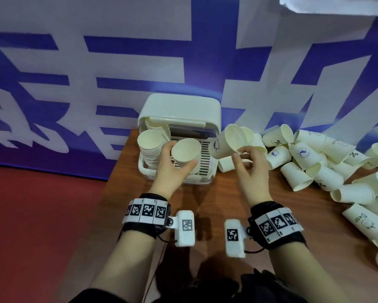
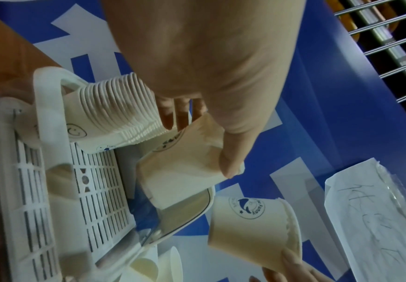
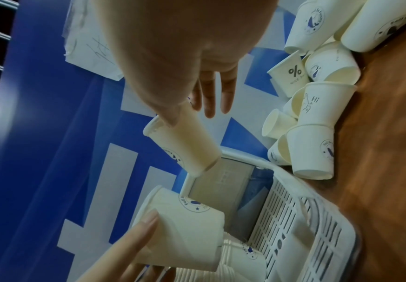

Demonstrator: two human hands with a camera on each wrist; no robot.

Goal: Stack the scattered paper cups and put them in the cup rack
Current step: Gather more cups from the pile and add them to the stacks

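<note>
Blue-and-white banner [image 1: 96,62] backs a brown tabletop [image 1: 216,204] where a white rack [image 1: 179,110] stands. Left hand [image 1: 172,169] grips a cup [image 1: 184,153] just in front of the rack, thumb and fingers curled round its wall, mouth tilted up toward the camera, base pointing down at the rack's slotted tray. Right hand [image 1: 250,165] pinches a second cup [image 1: 228,139] by its rim just right of the rack, mouth facing the camera, base angled toward the rack. A nested stack [image 1: 150,147] stands upright in the rack's left side. Loose cups [image 1: 314,162] lie jumbled right of the rack, the farthest cut off at the frame edge.
</note>
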